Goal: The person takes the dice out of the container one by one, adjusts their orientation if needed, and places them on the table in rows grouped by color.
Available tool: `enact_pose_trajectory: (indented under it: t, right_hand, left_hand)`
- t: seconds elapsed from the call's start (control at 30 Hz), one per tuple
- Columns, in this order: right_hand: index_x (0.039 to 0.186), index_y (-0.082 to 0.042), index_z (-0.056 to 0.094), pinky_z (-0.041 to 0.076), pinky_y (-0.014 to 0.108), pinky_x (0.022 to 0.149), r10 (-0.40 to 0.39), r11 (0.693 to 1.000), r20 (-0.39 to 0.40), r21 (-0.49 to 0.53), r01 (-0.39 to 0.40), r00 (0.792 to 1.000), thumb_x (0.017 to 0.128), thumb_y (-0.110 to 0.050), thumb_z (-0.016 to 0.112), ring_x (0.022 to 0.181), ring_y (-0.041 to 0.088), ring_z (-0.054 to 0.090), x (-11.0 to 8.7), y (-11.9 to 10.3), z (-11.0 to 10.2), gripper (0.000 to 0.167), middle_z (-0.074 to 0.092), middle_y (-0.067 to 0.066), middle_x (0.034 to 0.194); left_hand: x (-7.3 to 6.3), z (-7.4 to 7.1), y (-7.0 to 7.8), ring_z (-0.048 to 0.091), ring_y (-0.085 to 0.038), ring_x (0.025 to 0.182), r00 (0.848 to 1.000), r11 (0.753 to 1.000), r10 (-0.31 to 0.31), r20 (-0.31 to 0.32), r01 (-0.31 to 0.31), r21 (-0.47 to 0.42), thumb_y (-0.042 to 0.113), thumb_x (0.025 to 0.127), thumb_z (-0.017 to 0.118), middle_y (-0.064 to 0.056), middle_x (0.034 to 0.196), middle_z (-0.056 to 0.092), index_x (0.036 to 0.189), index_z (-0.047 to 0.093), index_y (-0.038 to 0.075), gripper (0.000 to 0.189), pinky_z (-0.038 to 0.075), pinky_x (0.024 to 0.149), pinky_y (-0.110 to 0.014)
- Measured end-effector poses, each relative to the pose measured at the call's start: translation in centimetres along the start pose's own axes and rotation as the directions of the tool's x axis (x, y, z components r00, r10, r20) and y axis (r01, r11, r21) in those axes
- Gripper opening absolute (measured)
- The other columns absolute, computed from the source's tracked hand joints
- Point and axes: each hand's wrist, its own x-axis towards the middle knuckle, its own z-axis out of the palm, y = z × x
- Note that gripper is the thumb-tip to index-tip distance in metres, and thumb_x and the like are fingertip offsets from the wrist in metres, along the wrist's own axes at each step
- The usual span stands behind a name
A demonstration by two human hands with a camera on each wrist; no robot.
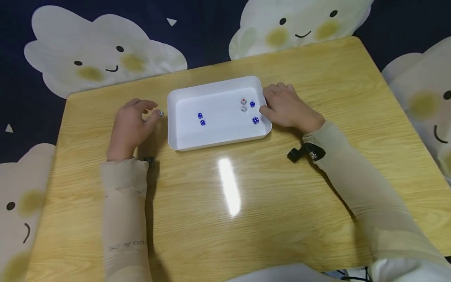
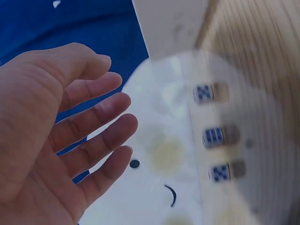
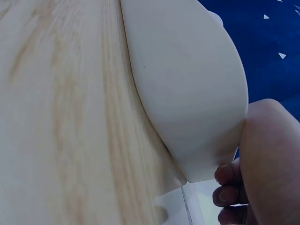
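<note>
A white rectangular tray (image 1: pixel 218 143) lies on the table, holding two blue dice (image 1: pixel 200 116) on its left side. Toward its right end are two white dice (image 1: pixel 244 109) and two more blue dice (image 1: pixel 255 120). My right hand (image 1: pixel 287 105) grips the tray's right wall; in the right wrist view the thumb is at the rim and curled fingertips (image 3: pixel 227 195) are outside it. Left of the tray, my left hand (image 1: pixel 130 123) has loosely bent, spread fingers with nothing between them. Beside it three blue-and-white dice (image 2: pixel 213 137) stand in a row on the table, mostly hidden in the head view.
The wooden table (image 1: pixel 197 219) extends around the tray, with a bright light reflection in front of it. Dark blue fabric with white cloud faces (image 1: pixel 105 51) hangs behind the table and at its sides. Cables (image 1: pixel 352 277) show at the bottom right.
</note>
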Motion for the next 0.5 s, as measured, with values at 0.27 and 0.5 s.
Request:
enact_pose_trajectory:
  t: [0.27, 0.5]
  right_hand:
    - [0.092, -0.006, 0.051, 0.025, 0.039, 0.077, 0.003, 1.000, -0.002, 0.003, -0.003, 1.000, 0.099, -0.032, 0.043, 0.089, 0.033, 0.044, -0.1, 0.3, 0.0, 0.028, 0.053, 0.013, 0.093]
    - [0.094, -0.006, 0.052, 0.027, 0.041, 0.078, -0.004, 1.000, -0.004, 0.004, 0.004, 1.000, 0.099, -0.032, 0.043, 0.090, 0.033, 0.044, 0.0, 0.2, 0.1, 0.028, 0.053, 0.013, 0.094]
  left_hand:
    - [1.2, 0.6, 3.0, 0.069, -0.038, 0.094, 0.996, 0.996, 0.087, 0.013, -0.087, 0.012, 0.020, 0.100, 0.060, -0.021, 0.111, 0.073, 0.118, 0.074, 0.000, 0.030, 0.055, 0.081, -0.050]
    - [2.3, 1.0, 5.7, 0.068, -0.035, 0.099, 0.992, 0.994, 0.099, 0.080, -0.102, 0.037, 0.023, 0.100, 0.062, -0.018, 0.113, 0.075, 0.119, 0.074, 0.002, 0.030, 0.055, 0.088, -0.049]
